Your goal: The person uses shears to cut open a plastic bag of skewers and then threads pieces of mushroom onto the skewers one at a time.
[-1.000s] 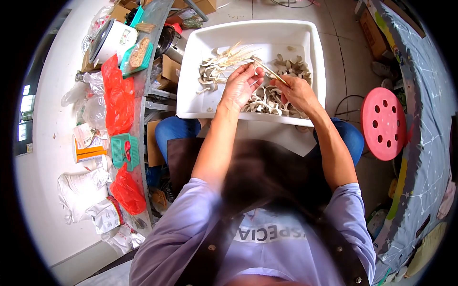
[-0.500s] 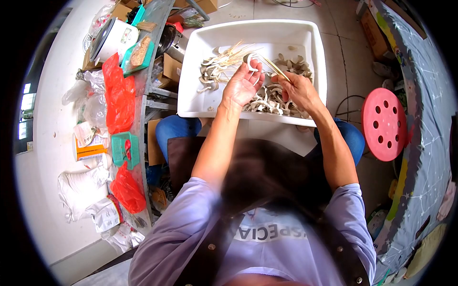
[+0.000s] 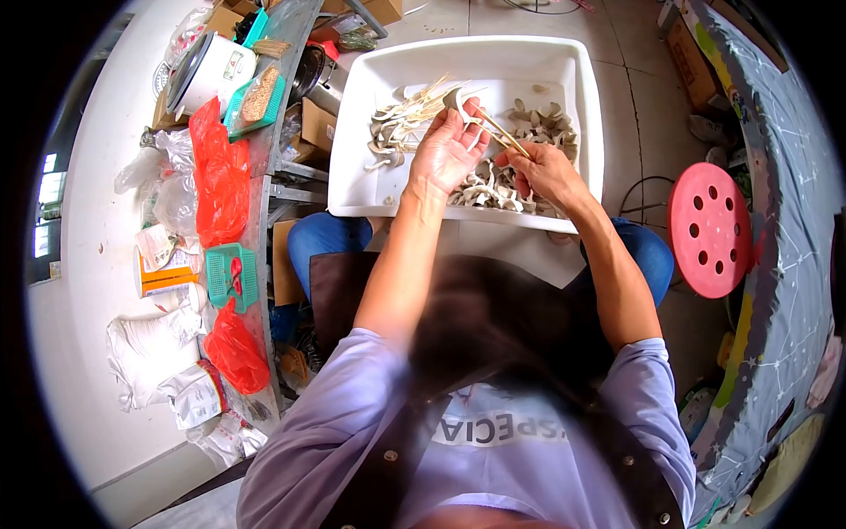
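A white rectangular tub (image 3: pixel 352 189) sits in front of me. Grey-white mushroom pieces (image 3: pixel 493 189) lie loose in its right part, and thin sticks with mushroom pieces on them (image 3: pixel 388 132) lie at its left. Palm up over the tub, my left hand (image 3: pixel 448 159) holds a pale mushroom piece (image 3: pixel 457 102) at its fingertips. My right hand (image 3: pixel 546 172) is closed on several thin wooden sticks (image 3: pixel 502 130), whose far ends reach the fingers of my left hand.
On the left, a shelf edge (image 3: pixel 264 194) carries red plastic bags (image 3: pixel 220 181), green baskets (image 3: pixel 231 275) and a white pot (image 3: pixel 211 75). A red round stool (image 3: pixel 710 230) stands at the right, near a grey patterned cloth (image 3: pixel 784 264).
My right hand has moved slightly down and left, bringing the sticks to my left hand. The mushroom piece in my left hand has shifted slightly up and left.
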Demonstrator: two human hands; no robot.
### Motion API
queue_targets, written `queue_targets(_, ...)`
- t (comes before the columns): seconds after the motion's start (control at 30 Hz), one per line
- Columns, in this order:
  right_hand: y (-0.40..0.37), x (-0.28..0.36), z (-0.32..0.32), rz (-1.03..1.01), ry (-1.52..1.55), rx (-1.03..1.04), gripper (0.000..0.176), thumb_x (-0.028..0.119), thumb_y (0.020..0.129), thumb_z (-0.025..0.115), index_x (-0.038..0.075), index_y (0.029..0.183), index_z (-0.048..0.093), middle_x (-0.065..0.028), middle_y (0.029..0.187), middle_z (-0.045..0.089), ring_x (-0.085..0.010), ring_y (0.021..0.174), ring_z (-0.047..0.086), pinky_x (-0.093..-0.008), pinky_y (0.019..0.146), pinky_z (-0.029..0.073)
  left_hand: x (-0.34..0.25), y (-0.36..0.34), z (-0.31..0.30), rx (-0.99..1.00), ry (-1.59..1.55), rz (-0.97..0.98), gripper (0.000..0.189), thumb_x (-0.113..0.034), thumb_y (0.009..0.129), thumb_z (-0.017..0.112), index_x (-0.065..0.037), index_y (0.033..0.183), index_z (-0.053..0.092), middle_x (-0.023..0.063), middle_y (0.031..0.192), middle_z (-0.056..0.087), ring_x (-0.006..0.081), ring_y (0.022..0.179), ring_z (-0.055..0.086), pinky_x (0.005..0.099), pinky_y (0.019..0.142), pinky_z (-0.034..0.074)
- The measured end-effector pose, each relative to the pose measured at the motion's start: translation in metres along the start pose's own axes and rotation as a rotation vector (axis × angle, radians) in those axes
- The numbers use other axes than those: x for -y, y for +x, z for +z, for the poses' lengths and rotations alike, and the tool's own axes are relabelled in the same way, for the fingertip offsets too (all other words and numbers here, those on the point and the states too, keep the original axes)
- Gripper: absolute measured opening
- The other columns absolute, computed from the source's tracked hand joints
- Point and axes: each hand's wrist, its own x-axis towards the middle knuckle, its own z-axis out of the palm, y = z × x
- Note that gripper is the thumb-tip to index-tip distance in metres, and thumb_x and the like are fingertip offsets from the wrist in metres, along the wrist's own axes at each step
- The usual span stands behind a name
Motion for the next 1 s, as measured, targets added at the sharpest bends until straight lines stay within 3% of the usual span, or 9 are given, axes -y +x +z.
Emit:
queue_targets(0.67,0.001,-0.003,0.007,0.007,0.045,-0.036,0.024,0.021,0.093,0.05,0.005,0.096,0.068,-0.0031,0.057,0.055,-0.0108,0.052,0.052,-0.0285,0.052,0.043,0.002,0.0,0.008,-0.005,0.011,0.046,0.006,-0.013,0.087,0.066,-0.017,0.09,0.063,0.0034,0.115,0.064,0.0202,0.109,0.057,0.041,0.091,0.044)
queue_targets(0.87,-0.001,0.0,0.019,-0.043,0.119,-0.079,0.03,0.026,0.098,0.046,0.004,0.097,0.066,-0.002,0.055,0.051,-0.0099,0.051,0.048,-0.0281,0.05,0.04,0.012,0.001,0.01,-0.057,-0.003,0.05,0.02,-0.021,0.081,0.072,-0.021,0.1,0.065,-0.0014,0.118,0.063,0.0173,0.11,0.055,0.0443,0.094,0.042)
queue_targets(1.0,0.003,-0.004,0.022,-0.081,0.096,-0.105,0.033,0.029,0.1,0.043,0.006,0.097,0.066,0.0001,0.054,0.05,-0.0076,0.048,0.045,-0.0267,0.047,0.037,0.019,0.001,0.012,-0.099,-0.004,0.066,0.019,-0.021,0.086,0.068,-0.018,0.103,0.06,0.0012,0.115,0.064,0.0186,0.106,0.057,0.0416,0.085,0.048)
